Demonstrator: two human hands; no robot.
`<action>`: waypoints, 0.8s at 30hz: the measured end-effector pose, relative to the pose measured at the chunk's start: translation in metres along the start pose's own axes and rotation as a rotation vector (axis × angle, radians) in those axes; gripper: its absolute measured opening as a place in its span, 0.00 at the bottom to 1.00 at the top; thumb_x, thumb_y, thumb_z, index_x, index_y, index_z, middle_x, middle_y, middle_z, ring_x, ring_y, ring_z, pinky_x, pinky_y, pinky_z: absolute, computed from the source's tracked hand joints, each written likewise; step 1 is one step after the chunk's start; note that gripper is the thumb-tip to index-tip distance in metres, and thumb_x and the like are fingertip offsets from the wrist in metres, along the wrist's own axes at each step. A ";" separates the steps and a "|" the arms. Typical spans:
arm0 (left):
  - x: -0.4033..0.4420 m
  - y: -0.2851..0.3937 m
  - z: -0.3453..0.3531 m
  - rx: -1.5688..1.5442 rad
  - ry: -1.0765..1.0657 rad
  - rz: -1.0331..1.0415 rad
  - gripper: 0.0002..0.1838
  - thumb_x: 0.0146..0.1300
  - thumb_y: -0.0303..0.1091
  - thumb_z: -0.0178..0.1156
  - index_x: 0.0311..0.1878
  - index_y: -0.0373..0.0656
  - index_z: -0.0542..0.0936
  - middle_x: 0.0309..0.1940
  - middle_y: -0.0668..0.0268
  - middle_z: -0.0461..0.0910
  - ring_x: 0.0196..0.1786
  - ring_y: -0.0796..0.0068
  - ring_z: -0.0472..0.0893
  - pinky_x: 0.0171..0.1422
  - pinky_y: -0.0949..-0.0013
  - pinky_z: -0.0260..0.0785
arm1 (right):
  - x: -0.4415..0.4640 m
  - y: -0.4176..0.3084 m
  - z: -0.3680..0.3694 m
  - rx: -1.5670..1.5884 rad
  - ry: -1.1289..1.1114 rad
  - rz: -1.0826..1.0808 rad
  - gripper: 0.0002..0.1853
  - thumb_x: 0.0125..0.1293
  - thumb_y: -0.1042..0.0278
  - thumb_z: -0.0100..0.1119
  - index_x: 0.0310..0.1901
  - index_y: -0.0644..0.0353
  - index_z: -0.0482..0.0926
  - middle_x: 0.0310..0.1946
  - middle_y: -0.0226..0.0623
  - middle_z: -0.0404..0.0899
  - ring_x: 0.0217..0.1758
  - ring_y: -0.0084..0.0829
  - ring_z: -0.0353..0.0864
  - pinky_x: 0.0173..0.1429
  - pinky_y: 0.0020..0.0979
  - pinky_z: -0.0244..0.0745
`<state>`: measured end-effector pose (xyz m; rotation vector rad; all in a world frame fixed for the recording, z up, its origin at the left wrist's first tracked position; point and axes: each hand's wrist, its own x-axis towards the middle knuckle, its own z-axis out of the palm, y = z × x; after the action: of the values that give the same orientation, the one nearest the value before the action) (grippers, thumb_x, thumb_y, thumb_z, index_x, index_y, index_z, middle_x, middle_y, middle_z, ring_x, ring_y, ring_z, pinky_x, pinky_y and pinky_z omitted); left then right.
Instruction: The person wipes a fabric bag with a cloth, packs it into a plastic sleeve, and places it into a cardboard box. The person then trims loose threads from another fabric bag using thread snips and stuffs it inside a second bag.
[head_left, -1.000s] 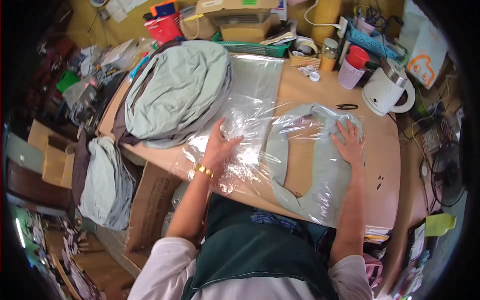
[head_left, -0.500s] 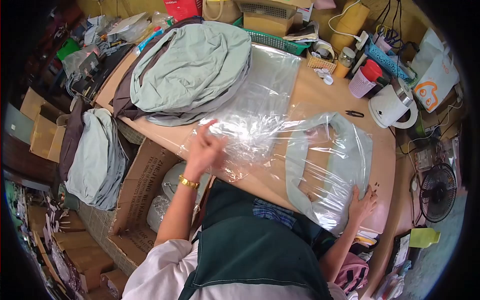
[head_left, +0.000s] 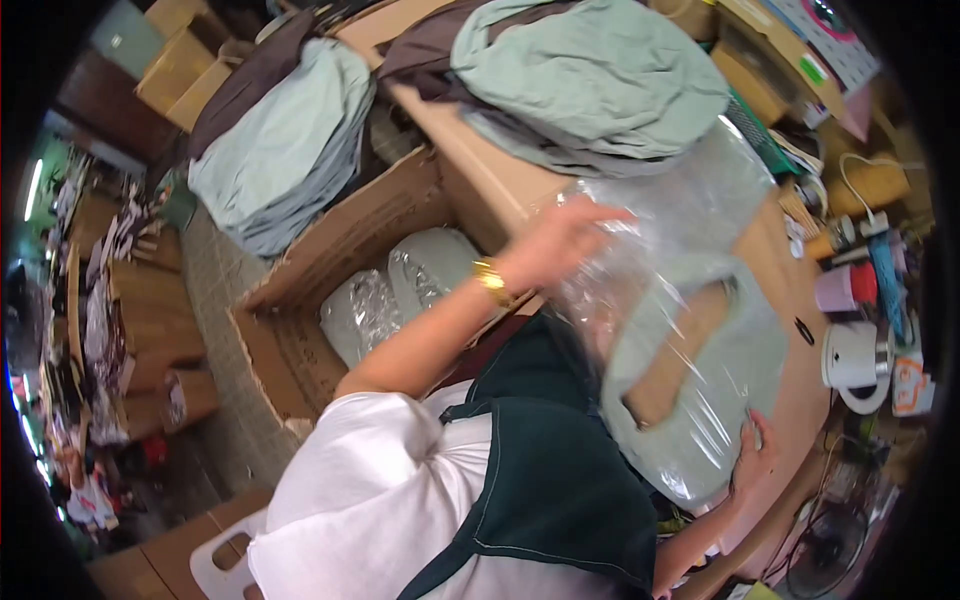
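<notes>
A grey-green ring-shaped cloth piece [head_left: 755, 345] lies in a clear plastic bag [head_left: 690, 450] at the table's front edge. My right hand [head_left: 757, 452] is at the bag's right edge, fingers apart and slightly bent. My left hand [head_left: 570, 240], blurred by motion, is over the bag's loose left end with the index finger stretched out; whether it grips the plastic cannot be made out. Flat clear bags [head_left: 725, 185] lie behind it. A heap of grey-green and brown cloth [head_left: 600, 85] rests at the back of the table.
An open cardboard box [head_left: 275, 365] on the floor at left holds wrapped grey pieces [head_left: 430, 262]. Beyond it is another cloth pile [head_left: 285, 150]. Black snips [head_left: 804, 331], a white kettle [head_left: 850, 355] and a pink cup [head_left: 836, 290] stand or lie at right.
The view has swung left toward the box. The bagged piece has shifted toward the front edge and turned. My right hand has moved from on top of the bag to its edge.
</notes>
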<state>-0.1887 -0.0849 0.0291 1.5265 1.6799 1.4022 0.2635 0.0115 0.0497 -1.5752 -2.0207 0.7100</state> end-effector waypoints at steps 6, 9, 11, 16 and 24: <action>-0.176 -0.079 -0.190 0.021 0.550 -0.504 0.20 0.67 0.34 0.59 0.60 0.37 0.77 0.56 0.63 0.80 0.58 0.75 0.76 0.64 0.71 0.65 | 0.002 -0.245 0.121 0.206 -0.382 -0.636 0.15 0.58 0.78 0.63 0.48 0.65 0.83 0.41 0.47 0.83 0.49 0.42 0.81 0.57 0.36 0.71; -0.271 -0.117 -0.212 0.043 0.711 -0.653 0.19 0.66 0.29 0.59 0.59 0.35 0.77 0.55 0.64 0.80 0.58 0.76 0.76 0.65 0.71 0.65 | 0.006 -0.293 0.213 0.218 -0.758 -0.911 0.17 0.57 0.79 0.60 0.50 0.65 0.80 0.44 0.50 0.78 0.49 0.49 0.79 0.55 0.43 0.74; -0.338 -0.166 -0.210 -0.023 0.860 -0.730 0.19 0.66 0.29 0.59 0.59 0.34 0.78 0.53 0.64 0.81 0.55 0.76 0.77 0.63 0.71 0.67 | 0.001 -0.300 0.284 0.179 -0.884 -0.920 0.17 0.57 0.80 0.58 0.49 0.66 0.80 0.44 0.50 0.76 0.49 0.52 0.79 0.53 0.45 0.75; -0.427 -0.226 -0.168 0.185 1.045 -0.897 0.17 0.64 0.29 0.62 0.55 0.36 0.80 0.48 0.62 0.84 0.48 0.76 0.81 0.56 0.71 0.72 | 0.009 -0.276 0.417 0.020 -0.960 -0.959 0.17 0.58 0.83 0.53 0.49 0.65 0.80 0.45 0.51 0.75 0.49 0.53 0.79 0.54 0.47 0.75; -0.426 -0.284 -0.101 0.494 1.013 -0.998 0.19 0.62 0.33 0.65 0.56 0.42 0.79 0.50 0.56 0.78 0.54 0.62 0.78 0.58 0.61 0.70 | 0.025 -0.259 0.461 -0.341 -0.865 -0.847 0.15 0.64 0.74 0.54 0.52 0.63 0.79 0.53 0.55 0.72 0.50 0.56 0.79 0.55 0.49 0.76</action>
<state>-0.2845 -0.4742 -0.3052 -0.1697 2.9012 1.2128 -0.2297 -0.0663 -0.1246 -0.3548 -3.2212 0.7689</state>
